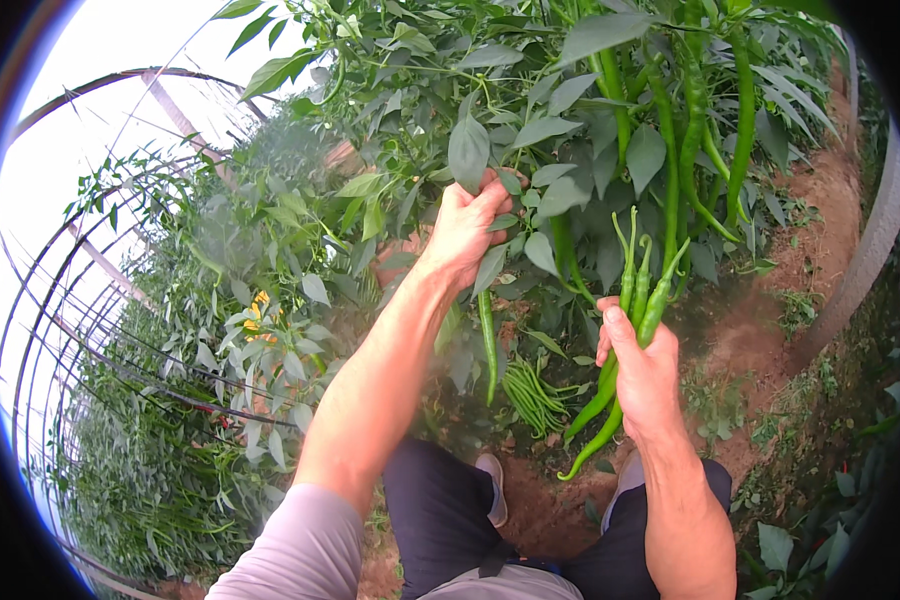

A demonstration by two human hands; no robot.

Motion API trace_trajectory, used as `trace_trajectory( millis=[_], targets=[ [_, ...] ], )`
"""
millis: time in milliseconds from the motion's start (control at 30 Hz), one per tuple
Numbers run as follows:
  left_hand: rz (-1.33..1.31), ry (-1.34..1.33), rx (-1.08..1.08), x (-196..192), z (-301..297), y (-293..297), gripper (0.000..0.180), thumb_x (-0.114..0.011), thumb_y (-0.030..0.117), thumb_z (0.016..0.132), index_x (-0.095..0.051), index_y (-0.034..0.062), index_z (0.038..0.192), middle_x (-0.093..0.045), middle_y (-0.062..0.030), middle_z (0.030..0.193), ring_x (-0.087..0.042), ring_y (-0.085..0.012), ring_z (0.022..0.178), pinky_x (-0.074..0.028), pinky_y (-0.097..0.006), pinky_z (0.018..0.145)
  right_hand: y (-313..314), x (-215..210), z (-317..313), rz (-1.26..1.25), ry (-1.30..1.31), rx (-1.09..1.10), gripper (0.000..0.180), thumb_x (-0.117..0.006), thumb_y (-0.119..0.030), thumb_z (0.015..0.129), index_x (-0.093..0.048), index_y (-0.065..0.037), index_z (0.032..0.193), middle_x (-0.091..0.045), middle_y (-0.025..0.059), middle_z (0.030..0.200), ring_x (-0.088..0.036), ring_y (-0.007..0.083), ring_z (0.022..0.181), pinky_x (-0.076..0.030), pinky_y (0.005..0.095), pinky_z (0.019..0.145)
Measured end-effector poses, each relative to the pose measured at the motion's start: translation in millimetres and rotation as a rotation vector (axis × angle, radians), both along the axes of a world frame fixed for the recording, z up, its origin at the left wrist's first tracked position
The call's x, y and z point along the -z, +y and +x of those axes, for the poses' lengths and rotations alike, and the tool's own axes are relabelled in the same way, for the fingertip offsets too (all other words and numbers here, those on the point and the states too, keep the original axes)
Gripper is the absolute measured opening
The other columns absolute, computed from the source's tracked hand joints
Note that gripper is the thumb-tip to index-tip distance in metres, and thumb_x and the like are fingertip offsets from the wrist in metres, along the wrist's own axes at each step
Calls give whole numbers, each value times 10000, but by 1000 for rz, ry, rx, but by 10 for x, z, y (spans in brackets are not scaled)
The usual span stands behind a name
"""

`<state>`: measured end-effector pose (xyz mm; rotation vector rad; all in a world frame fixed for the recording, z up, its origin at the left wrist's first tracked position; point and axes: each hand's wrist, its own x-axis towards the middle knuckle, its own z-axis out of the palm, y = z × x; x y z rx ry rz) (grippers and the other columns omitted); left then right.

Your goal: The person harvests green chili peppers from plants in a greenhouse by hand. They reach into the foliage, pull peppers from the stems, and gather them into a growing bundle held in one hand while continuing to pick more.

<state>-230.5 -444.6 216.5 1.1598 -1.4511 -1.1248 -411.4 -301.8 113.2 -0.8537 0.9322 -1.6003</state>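
My right hand [642, 365] is closed round a small bunch of long green chili peppers [653, 308]. Their stems point up, and the tips hang out below my fist. Up in the foliage of a pepper plant [545, 130], my left hand [467, 228] has its fingers curled together among the leaves. Leaves cover the fingertips, so what they grip cannot be made out. Just below that hand a single green chili pepper [488, 348] hangs down. Several more long hanging peppers [665, 130] dangle from the plant above my right hand.
A heap of picked green peppers [535, 397] lies on the ground between the plant and my feet. Bare reddish soil [760, 330] runs along the right, beside a grey curved post [865, 255]. More pepper plants [140, 450] and thin hoop frames [45, 300] stand at left.
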Motion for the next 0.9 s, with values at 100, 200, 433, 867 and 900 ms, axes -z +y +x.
trace_trajectory(
  millis=[100, 200, 433, 867, 900],
  targets=[
    [-3, 41, -7, -1, -17, -46, 235, -612, 238, 1023, -720, 78, 1159, -624, 46, 811, -558, -74, 666, -453, -249, 597, 0, 0, -10, -20, 11, 18, 328, -701, -327, 1021, -702, -8, 1097, -586, -25, 759, -526, 69, 669, -413, 245, 592],
    [-2, 91, -43, 46, -21, -118, 209, -650, 282, 1023, -726, 110, 1115, -557, 73, 778, -494, -52, 644, -389, -255, 547, 0, -8, -31, -11, 14, 26, 334, -700, -336, 1021, -702, -10, 1094, -587, -23, 755, -528, 69, 667, -416, 246, 593],
    [-2, 258, -164, 117, -128, -148, 269, -679, 280, 1016, -719, 174, 1260, -580, 67, 779, -551, -65, 635, -453, -254, 552, 3, -30, -83, 37, 37, -4, 355, -673, -296, 1033, -661, 40, 1150, -576, 7, 784, -540, 115, 703, -463, 288, 653],
    [12, 221, -148, 5, -151, -105, 122, -577, 107, 962, -685, 62, 999, -580, 42, 721, -390, -54, 542, -326, -257, 492, -14, -28, -118, 30, 18, 11, 319, -670, -270, 1037, -680, 36, 1129, -583, 8, 790, -540, 115, 697, -456, 281, 645],
    [20, 152, -163, 3, -154, -115, 218, -488, 116, 998, -677, 57, 1092, -500, 72, 698, -362, -28, 539, -260, -232, 482, -13, -30, -118, 18, 1, 9, 319, -671, -269, 1036, -680, 36, 1128, -583, 8, 790, -539, 115, 696, -455, 281, 645]
  ],
)
